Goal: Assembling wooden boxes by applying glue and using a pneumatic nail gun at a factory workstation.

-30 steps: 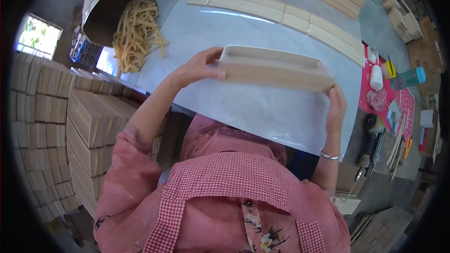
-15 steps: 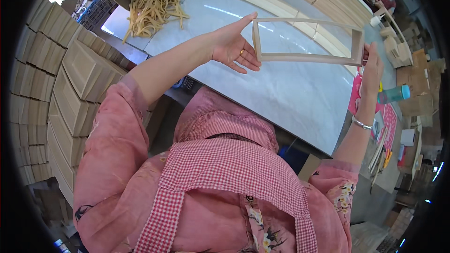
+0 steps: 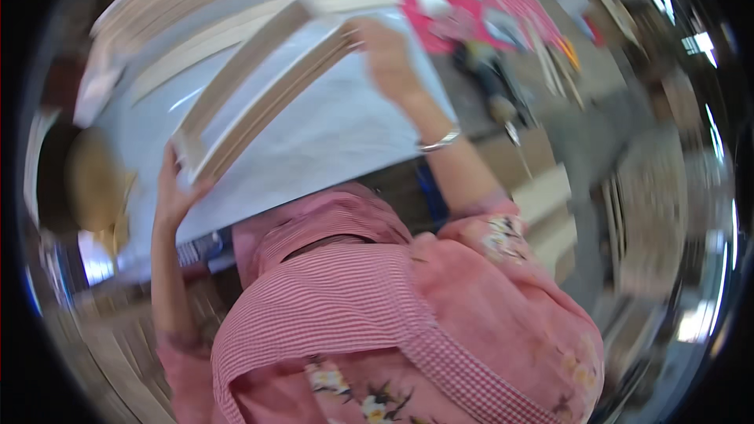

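A rectangular wooden frame [image 3: 271,108] is held up over the white marbled tabletop [image 3: 314,129], tilted so its side rails slant from lower left to upper right. My left hand [image 3: 177,187] is closed round its lower left end, thumb on the near side and fingers behind. At the upper right end my right hand [image 3: 385,55] grips the frame, its fingers partly blurred by motion. A silver bangle [image 3: 440,139] circles my right wrist. The inside of the frame is see-through, with the tabletop showing behind it.
Long pale wooden strips [image 3: 212,4] lie stacked along the table's far side. A dark container [image 3: 59,177] with yellowish strips is at the far left. A pink cloth [image 3: 459,20] and a dark, blurred tool [image 3: 487,82] lie to the right.
The view has swung toward the right. The frame has turned from nearly level to steeply slanted. My left hand, open against its end before, is now closed on it; my right hand keeps hold.
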### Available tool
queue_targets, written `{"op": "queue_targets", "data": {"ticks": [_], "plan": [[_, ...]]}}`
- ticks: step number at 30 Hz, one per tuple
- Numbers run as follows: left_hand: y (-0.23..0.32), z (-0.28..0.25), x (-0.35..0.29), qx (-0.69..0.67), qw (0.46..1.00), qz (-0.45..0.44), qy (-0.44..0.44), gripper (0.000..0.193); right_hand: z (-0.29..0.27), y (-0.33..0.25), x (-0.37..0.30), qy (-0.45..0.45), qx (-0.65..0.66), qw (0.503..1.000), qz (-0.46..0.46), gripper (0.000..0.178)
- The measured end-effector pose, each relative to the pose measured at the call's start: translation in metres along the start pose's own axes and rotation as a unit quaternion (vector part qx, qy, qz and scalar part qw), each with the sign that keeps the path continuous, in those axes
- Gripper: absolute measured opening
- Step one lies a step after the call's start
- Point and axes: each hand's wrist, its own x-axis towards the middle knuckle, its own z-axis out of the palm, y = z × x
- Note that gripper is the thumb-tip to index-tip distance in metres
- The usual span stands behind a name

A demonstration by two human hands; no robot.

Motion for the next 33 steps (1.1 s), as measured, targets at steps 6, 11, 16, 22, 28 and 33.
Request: {"op": "queue_targets", "data": {"ticks": [6,11,16,22,28,33], "plan": [[-0.033,0.015,-0.021,0.098,0.995,-0.017,-0.027,0.105,-0.072,-0.044,-0.115,0.166,-0.195,0.964,0.079,0.019],[-0.039,0.012,-0.03,0.083,0.995,-0.036,-0.03,0.103,-0.246,-0.012,-0.244,0.378,-0.55,0.705,0.24,0.032],[-0.027,0.014,-0.031,0.078,0.995,-0.05,-0.037,0.104,-0.319,0.021,-0.347,0.234,-0.434,0.478,0.727,0.065],[-0.02,0.016,-0.033,0.075,0.994,-0.061,-0.042,0.106,-0.335,0.047,-0.371,0.191,-0.422,0.464,0.755,0.071],[-0.016,0.016,-0.034,0.1,0.992,-0.066,-0.03,0.107,-0.327,0.008,-0.335,0.361,-0.462,0.499,0.638,0.075],[-0.005,0.022,-0.038,0.089,0.994,-0.056,0.006,0.089,-0.325,-0.016,-0.24,0.383,-0.513,0.667,0.382,0.059]]}}
